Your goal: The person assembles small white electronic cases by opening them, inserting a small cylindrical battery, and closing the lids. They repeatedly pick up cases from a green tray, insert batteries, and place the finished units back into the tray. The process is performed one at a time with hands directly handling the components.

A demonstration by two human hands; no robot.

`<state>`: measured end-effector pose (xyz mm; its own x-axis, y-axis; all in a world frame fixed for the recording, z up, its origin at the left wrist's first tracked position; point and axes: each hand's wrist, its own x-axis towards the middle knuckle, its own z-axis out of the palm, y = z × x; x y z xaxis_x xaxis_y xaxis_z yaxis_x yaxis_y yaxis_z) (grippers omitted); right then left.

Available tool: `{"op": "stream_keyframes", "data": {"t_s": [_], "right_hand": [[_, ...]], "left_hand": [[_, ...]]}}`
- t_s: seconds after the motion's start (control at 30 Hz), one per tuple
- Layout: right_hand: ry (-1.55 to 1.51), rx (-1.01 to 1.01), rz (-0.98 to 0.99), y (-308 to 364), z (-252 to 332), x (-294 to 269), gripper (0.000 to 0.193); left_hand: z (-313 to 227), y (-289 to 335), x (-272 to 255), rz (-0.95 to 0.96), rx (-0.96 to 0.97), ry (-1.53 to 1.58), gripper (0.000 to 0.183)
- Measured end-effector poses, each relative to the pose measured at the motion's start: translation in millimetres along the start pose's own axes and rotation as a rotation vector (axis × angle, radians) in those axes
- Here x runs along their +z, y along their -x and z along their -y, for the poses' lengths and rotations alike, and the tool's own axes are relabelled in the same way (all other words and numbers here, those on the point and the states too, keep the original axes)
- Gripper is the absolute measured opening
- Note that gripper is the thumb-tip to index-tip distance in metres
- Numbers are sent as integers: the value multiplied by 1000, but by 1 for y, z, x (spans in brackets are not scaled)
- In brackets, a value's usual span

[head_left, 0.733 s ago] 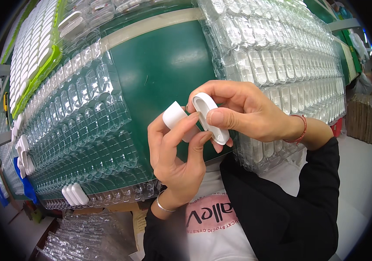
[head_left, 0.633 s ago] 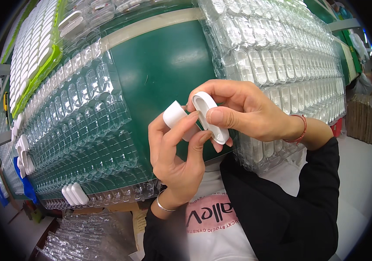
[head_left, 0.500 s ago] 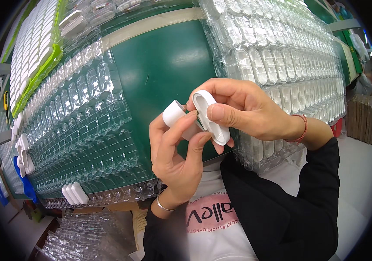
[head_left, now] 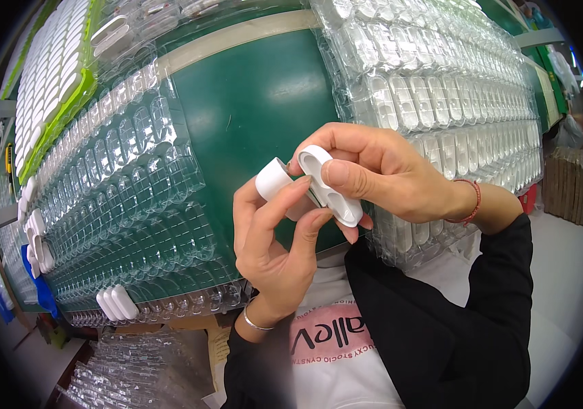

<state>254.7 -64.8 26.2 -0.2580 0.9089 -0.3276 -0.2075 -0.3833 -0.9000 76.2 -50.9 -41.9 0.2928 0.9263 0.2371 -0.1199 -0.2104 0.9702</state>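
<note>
My left hand (head_left: 276, 253) is closed around a glossy white hollow shell (head_left: 272, 180), whose rounded end shows past the fingers. In my right hand (head_left: 394, 178), between thumb and fingers, is a white oval earbud-case insert (head_left: 315, 162) with moulded hollows facing up. The insert leans against the open side of the shell, and my left fingertips touch its edge. A thin dark sliver shows between the two parts. How far the insert sits inside the shell is hidden by my fingers.
On the green table (head_left: 257, 88), clear plastic blister trays (head_left: 135, 157) lie to the left. Trays filled with white inserts (head_left: 435, 102) are at the right. Several white pieces (head_left: 117, 303) rest at the near left edge. A bright green tray (head_left: 87, 85) of white cases stands far left.
The insert has shifted slightly left and down toward the shell, its face tipped a little more. Both hands keep their grip and have barely moved.
</note>
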Motion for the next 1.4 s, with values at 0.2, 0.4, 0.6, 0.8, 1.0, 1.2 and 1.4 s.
{"op": "stream_keyframes", "data": {"t_s": [0.2, 0.4, 0.6, 0.8, 1.0, 1.2, 1.4], "right_hand": [[15, -17, 0, 1, -2, 1, 37], [5, -12, 1, 0, -1, 1, 38], [13, -11, 8, -1, -2, 1, 39], [15, -13, 19, -1, -3, -1, 37], [7, 21, -7, -2, 1, 2, 34], [5, 33, -8, -2, 2, 2, 33], [36, 24, -4, -3, 0, 0, 35]], "left_hand": [[4, 1, 4, -40, 29, -15, 35], [3, 2, 3, -26, -8, 6, 33], [4, 4, -2, 14, -59, 28, 34], [6, 3, -1, 28, -45, 63, 34], [5, 3, -1, 35, -64, 127, 35], [8, 4, -1, 37, -48, 130, 34], [5, 3, -3, 50, -55, 146, 29]]}}
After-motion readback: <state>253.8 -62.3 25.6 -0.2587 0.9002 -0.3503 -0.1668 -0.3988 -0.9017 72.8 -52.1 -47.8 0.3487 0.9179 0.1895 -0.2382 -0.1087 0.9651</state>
